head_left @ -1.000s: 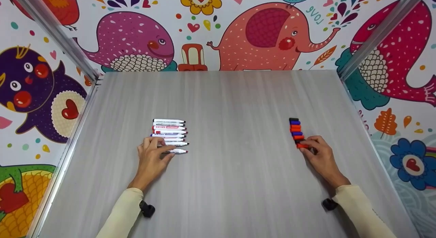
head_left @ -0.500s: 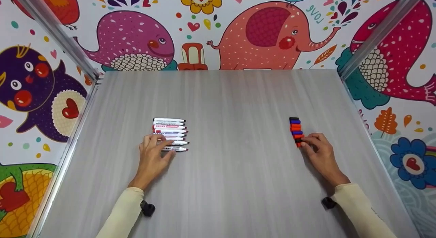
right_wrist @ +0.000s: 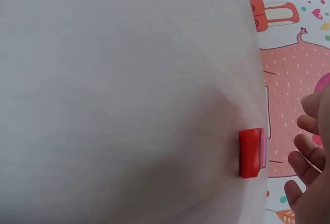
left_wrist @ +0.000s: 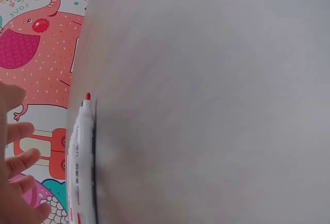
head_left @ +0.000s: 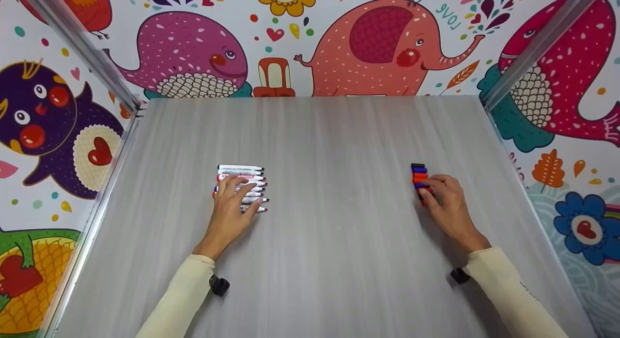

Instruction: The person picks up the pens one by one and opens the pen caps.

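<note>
A row of uncapped white markers (head_left: 240,168), their tips facing right, lies stacked side by side on the left of the table. Over the row hovers my left hand (head_left: 228,222), its fingers loosely bent and spread. In the left wrist view its fingers are apart from the nearest marker (left_wrist: 82,165), which has a red tip. To the right, a column of black, blue and red marker caps (head_left: 419,170) lies on the table. My right hand (head_left: 450,212) is above the caps and covers part of them. The right wrist view has its fingers away from the red cap (right_wrist: 250,153).
The grey wood-grain table (head_left: 329,207) spreads between the two groups. Metal frame posts (head_left: 82,52) and walls printed with cartoon animals (head_left: 373,47) border its back and sides. A black wrist camera (head_left: 219,285) is strapped at each sleeve.
Both hands have moved away from the near ends of the rows, farther up the table. The right hand no longer touches the nearest cap. The nearest marker and cap now sit closer against their rows.
</note>
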Tool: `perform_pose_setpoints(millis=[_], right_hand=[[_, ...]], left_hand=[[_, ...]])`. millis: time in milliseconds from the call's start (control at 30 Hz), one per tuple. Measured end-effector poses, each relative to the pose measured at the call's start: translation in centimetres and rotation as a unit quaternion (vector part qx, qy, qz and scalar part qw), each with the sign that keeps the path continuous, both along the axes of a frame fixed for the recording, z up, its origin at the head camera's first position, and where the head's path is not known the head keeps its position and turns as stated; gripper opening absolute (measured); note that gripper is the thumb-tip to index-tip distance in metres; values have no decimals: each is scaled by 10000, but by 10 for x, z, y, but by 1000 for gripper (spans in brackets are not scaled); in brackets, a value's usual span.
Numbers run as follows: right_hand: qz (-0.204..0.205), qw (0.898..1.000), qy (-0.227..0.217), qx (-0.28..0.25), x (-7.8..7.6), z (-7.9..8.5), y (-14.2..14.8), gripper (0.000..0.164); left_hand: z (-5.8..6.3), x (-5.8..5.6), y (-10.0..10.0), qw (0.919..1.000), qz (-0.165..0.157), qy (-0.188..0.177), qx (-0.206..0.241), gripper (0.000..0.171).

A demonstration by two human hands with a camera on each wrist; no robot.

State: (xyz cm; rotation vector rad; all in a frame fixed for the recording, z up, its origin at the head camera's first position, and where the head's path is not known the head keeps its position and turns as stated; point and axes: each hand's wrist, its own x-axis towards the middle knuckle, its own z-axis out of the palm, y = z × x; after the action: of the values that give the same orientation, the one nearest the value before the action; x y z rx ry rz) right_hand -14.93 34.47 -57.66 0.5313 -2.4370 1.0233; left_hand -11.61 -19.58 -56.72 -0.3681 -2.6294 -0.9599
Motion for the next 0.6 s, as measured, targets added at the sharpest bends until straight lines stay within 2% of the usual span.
perform_pose_setpoints(millis=[300,600], right_hand=[[43,9998,-160,115,-8,7,-7,21],[90,9986,-480,210,-11,16,-16,31]], left_hand=[[12,-7,9,9990,-171,-387,107,42],[18,-12,21,9980,-384,-506,68,42]])
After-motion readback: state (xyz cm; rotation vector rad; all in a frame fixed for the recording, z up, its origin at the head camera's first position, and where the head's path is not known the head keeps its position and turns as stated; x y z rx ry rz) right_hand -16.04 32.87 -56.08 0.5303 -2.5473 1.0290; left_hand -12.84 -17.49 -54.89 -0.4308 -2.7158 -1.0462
